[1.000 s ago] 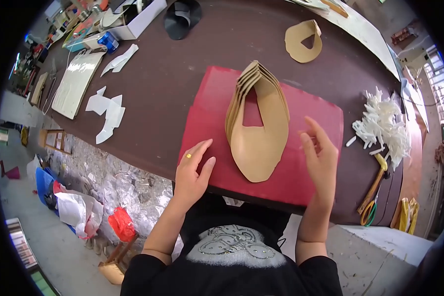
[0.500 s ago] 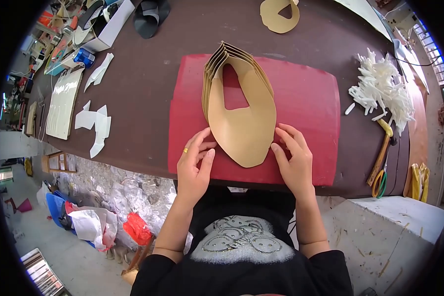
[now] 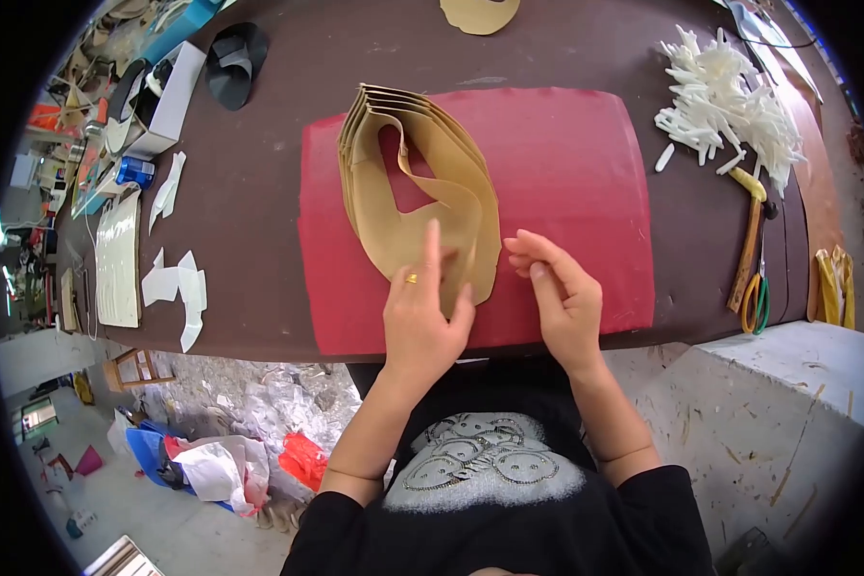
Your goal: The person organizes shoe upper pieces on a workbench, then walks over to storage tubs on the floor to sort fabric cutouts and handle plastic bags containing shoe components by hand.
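A stack of tan shoe upper pieces [image 3: 374,216], each with a cut-out opening, stands on a red mat [image 3: 571,182]. The top piece [image 3: 463,216] is bent, its right side curling inward. Over the near end of the stack is my left hand [image 3: 422,312], a gold ring on one finger. One finger points forward; thumb and another fingertip close on the curled piece, the contact partly hidden. My right hand [image 3: 564,298] hovers just right of the stack, fingers loosely bent and thumb apart, with nothing visible in it.
White strips [image 3: 725,106] are heaped at the right, near a hammer [image 3: 747,240] and scissors [image 3: 756,302]. White cut pieces [image 3: 178,288] and a pale board [image 3: 118,264] lie left. Farther back are a black piece [image 3: 235,65], a white box [image 3: 170,101] and another tan piece [image 3: 480,14].
My left hand has moved from the stack's left edge onto its near end, and the top piece has become bent. My right hand has come off the right edge, its fingers more curled.
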Tool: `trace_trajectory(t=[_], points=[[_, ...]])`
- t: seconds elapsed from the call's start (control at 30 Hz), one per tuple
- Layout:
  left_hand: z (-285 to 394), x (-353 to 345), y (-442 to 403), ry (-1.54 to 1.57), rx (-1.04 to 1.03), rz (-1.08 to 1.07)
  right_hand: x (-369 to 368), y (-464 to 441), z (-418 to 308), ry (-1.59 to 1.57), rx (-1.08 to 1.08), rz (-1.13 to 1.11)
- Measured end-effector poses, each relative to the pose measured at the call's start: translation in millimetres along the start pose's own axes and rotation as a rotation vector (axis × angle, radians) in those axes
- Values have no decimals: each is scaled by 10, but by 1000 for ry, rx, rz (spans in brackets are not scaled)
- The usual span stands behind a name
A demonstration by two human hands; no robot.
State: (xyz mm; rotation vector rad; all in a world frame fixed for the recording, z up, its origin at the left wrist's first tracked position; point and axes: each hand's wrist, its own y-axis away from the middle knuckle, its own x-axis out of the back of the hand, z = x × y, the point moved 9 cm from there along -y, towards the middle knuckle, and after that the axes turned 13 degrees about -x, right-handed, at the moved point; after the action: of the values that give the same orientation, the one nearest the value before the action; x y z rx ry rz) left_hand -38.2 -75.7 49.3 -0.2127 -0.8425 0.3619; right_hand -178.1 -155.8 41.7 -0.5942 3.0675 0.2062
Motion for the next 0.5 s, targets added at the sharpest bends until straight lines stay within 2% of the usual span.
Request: trace_trajectory(t=[0.2, 0.37, 0.5], points=[[4, 52, 15, 94, -77, 29, 50, 46, -30, 305, 95, 34], [223, -30, -10, -127, -221, 13, -149, 124, -13, 350, 24, -132], [181, -97, -36, -246, -165, 5, -111, 75, 185, -95, -133, -170]])
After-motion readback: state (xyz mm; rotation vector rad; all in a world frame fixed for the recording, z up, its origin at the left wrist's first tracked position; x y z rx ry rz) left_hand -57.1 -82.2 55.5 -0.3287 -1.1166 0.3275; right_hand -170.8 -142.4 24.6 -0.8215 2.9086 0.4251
